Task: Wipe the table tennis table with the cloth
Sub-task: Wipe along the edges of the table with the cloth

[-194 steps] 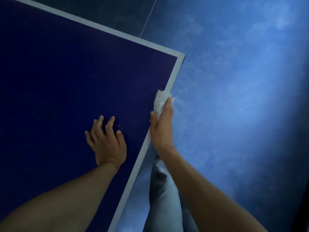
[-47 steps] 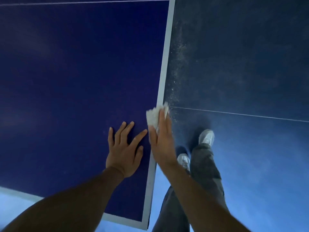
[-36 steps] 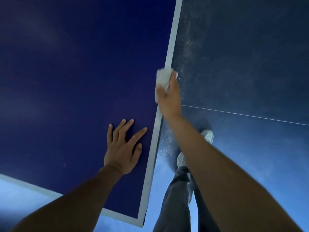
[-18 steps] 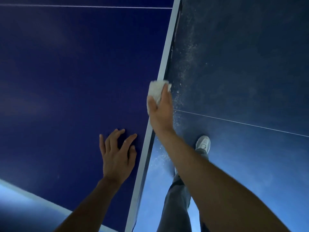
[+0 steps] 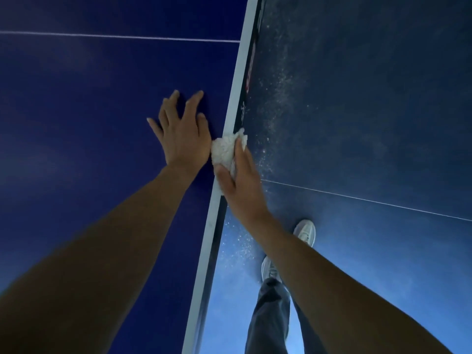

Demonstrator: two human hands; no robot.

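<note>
The dark blue table tennis table [image 5: 89, 111] fills the left half of the head view, its white side line [image 5: 233, 103] running up the middle. My right hand [image 5: 241, 186] presses a crumpled white cloth [image 5: 226, 149] onto that white edge line, fingers wrapped over it. Flat on the blue surface just left of the cloth lies my left hand [image 5: 182, 134], fingers spread, holding nothing and touching the cloth's side.
A thin white centre line [image 5: 120, 37] crosses the table at the top. Blue floor [image 5: 370, 111] lies right of the edge, dusted with white specks [image 5: 278, 98]. My legs and white shoes [image 5: 305, 231] stand beside the table, below my right arm.
My left hand has slid forward along the table and now lies beside the cloth. My right hand has kept rubbing the cloth back and forth along the white edge while I stepped forward.
</note>
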